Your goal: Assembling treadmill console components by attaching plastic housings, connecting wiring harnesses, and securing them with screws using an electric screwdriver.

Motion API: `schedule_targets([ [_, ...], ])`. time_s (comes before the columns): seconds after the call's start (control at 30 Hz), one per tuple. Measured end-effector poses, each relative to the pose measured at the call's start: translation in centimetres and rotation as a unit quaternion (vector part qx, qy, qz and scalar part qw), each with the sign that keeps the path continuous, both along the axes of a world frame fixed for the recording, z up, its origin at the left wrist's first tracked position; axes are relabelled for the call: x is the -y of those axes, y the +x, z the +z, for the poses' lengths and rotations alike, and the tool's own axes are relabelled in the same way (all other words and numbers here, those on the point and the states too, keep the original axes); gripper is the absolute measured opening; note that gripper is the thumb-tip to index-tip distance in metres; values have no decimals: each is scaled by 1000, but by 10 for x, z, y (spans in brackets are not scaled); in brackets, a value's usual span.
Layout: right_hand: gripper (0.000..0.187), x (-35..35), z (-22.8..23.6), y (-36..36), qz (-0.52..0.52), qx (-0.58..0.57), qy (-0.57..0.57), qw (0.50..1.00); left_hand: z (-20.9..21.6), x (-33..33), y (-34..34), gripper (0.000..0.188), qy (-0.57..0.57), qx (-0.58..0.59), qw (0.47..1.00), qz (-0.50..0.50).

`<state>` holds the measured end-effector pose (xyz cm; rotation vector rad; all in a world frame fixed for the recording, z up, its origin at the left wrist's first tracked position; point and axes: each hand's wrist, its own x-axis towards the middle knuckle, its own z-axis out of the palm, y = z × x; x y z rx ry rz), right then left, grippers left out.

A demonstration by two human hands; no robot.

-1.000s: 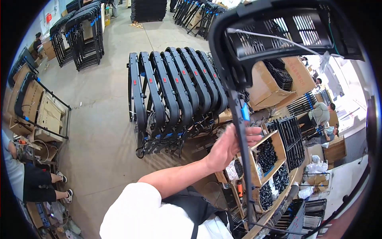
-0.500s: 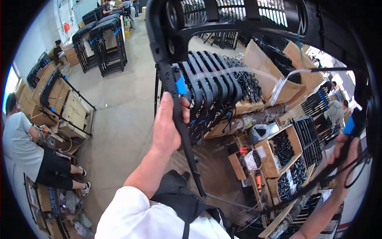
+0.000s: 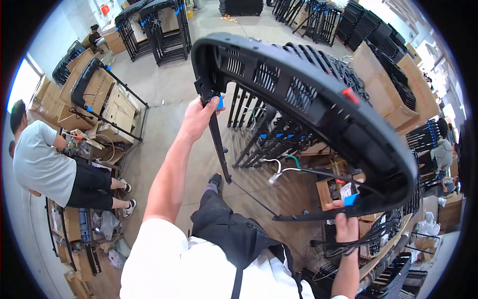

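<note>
Both hands now carry the black slatted plastic frame (image 3: pixel 318 104) raised in front of the person: the left hand (image 3: pixel 199 115) is wrapped tight around one thin leg by a blue tag, the right hand (image 3: pixel 345 226) is closed on the other leg at lower right, where a second ago only the left held it upright. Since then the frame has swung over to lie tilted across the view, so it looks fully lifted and under two-handed control. Beyond it stand a rack of similar black frames (image 3: pixel 279 134), cardboard boxes (image 3: pixel 107 107) and a seated person (image 3: pixel 45 164) at far left.
</note>
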<state>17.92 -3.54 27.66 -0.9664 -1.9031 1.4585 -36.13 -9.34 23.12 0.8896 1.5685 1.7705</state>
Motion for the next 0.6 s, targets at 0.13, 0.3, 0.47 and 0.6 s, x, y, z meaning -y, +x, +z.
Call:
schedule_targets([
  [0.13,52,9,-58,-86,-26,29,-80,996,-61,-33,-85,35,5,26,1000,-8],
  [0.3,39,9,-134,-195,-70,66,-136,986,-120,-94,-202,25,-110,-2,993,-31],
  [0.47,35,11,-204,-294,-183,20,-205,961,-144,-166,-290,25,-191,2,976,-104],
  [0.6,36,3,-211,-357,-192,46,-220,955,-165,-222,-332,26,-257,-44,954,-145],
])
